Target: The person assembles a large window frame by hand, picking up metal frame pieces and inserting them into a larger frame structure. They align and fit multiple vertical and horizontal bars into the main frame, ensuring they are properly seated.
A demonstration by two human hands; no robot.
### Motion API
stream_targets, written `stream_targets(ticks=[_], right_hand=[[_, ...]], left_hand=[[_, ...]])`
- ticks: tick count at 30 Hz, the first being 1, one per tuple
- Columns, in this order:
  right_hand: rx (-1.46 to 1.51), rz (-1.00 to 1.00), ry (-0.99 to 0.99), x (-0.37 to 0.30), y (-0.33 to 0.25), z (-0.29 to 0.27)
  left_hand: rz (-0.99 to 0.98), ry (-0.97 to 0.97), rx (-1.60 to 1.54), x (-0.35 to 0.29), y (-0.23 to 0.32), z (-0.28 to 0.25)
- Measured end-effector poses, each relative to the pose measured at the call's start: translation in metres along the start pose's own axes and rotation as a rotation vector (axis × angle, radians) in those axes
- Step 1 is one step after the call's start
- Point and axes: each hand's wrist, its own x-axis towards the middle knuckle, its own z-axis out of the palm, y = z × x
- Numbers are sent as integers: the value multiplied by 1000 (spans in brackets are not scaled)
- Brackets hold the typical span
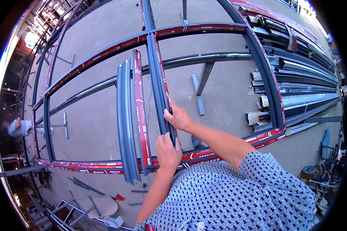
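A large grey metal window frame [278, 98] with red protective film lies in front of me, divided by crossing bars. Its middle upright bar [155, 73] runs down toward my body. My right hand [179, 118] is closed round this bar's right side, fingers and thumb pressed against it. Just below and to the left, my left hand [168, 152] grips the same bar near its lower end, the thumb on the right edge. Two loose profiles lie across the frame left of my hands: a plain grey one [125, 119] and one faced with red film [140, 115].
Stacked metal profiles [300, 92] fill the right side. A support rail [204, 58] on legs runs under the frame. Another person [20, 127] is at the far left. Scraps and offcuts [86, 185] lie on the floor at lower left; wheeled equipment [310, 171] stands at lower right.
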Motion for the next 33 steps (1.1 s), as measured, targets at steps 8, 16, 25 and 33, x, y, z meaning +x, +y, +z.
stream_targets(ticks=[8,16,25,33], right_hand=[[-107,-29,-73,10,3,4],[-194,-48,-29,9,0,11],[-224,-55,-3,12,8,15],[-250,-30,-8,10,4,17]], left_hand=[[-215,81,-249,3,-20,-12],[-425,-94,-453,8,-46,-37],[-418,-399,-413,15,-46,-22],[-504,-512,-509,23,-47,-23]])
